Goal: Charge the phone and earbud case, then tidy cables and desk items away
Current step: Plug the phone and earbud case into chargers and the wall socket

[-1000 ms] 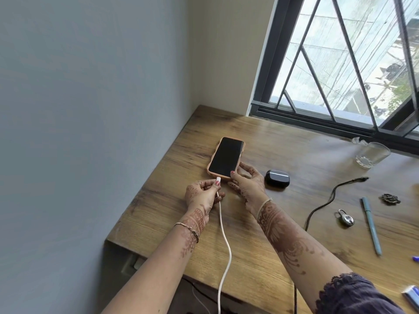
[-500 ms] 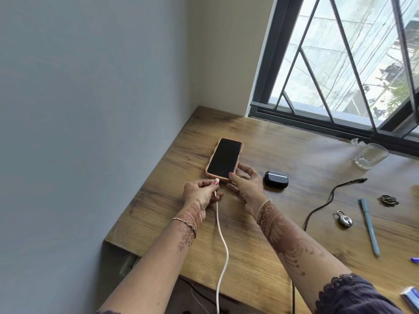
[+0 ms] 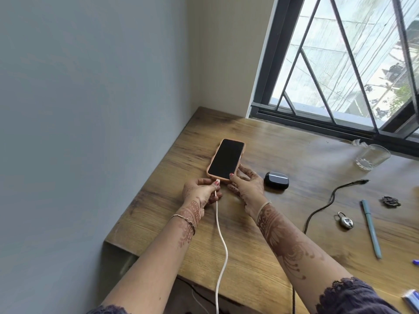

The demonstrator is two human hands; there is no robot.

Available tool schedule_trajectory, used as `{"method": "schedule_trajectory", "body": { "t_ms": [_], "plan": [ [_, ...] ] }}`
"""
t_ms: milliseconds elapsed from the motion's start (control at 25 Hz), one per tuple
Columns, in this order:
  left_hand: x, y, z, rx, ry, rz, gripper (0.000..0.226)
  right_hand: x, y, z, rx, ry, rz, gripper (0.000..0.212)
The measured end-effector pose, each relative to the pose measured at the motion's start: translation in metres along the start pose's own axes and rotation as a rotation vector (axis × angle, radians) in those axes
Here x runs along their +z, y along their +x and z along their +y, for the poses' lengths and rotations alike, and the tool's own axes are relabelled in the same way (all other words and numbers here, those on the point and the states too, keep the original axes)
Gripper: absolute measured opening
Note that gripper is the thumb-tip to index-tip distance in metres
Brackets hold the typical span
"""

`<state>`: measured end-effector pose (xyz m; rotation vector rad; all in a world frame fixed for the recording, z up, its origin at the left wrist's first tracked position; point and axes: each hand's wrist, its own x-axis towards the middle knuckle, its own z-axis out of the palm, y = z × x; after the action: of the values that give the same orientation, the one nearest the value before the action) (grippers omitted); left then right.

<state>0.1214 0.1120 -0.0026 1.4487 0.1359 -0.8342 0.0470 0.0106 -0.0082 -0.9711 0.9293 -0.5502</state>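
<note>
A phone (image 3: 226,159) in an orange case lies screen up, dark, near the left end of the wooden desk (image 3: 283,155). My left hand (image 3: 201,191) pinches the plug end of a white cable (image 3: 221,241), and the plug touches the phone's bottom edge. The cable trails back over the desk's front edge. My right hand (image 3: 246,185) grips the phone's lower right corner. A black earbud case (image 3: 276,180) sits shut just right of that hand. A black cable (image 3: 328,200) lies loose further right, its plug pointing away from me.
A glass tumbler (image 3: 373,157) stands by the window frame. A small padlock (image 3: 345,220), a teal pen (image 3: 371,228) and a dark brooch-like item (image 3: 390,201) lie at the right. A grey wall borders the desk's left edge. A blue-white item (image 3: 411,300) shows at the bottom right.
My left hand has pushed the white plug forward until it meets the phone's bottom edge. My right hand has kept its hold on the phone's corner.
</note>
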Motion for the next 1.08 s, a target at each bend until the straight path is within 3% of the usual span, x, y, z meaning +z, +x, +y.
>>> {"method": "schedule_trajectory", "body": {
  "t_ms": [280,400,560,800,1080],
  "plan": [
    [0.003,-0.003,0.000,0.118,0.234,0.043,0.025,-0.010,-0.002,0.003,-0.023,-0.102,-0.036,0.028],
    [0.006,-0.007,-0.001,0.215,0.443,0.058,0.017,-0.013,0.000,0.009,-0.082,-0.257,0.029,0.021],
    [0.007,-0.007,-0.006,0.279,0.554,0.093,0.015,-0.011,0.002,0.016,-0.162,-0.459,0.149,0.013],
    [0.006,-0.007,-0.008,0.348,0.743,0.151,0.010,-0.009,0.000,0.018,-0.182,-0.620,0.183,0.025],
    [0.005,-0.003,-0.009,0.345,0.753,0.150,0.010,-0.010,-0.002,0.017,-0.178,-0.670,0.171,0.025]
  ]
}}
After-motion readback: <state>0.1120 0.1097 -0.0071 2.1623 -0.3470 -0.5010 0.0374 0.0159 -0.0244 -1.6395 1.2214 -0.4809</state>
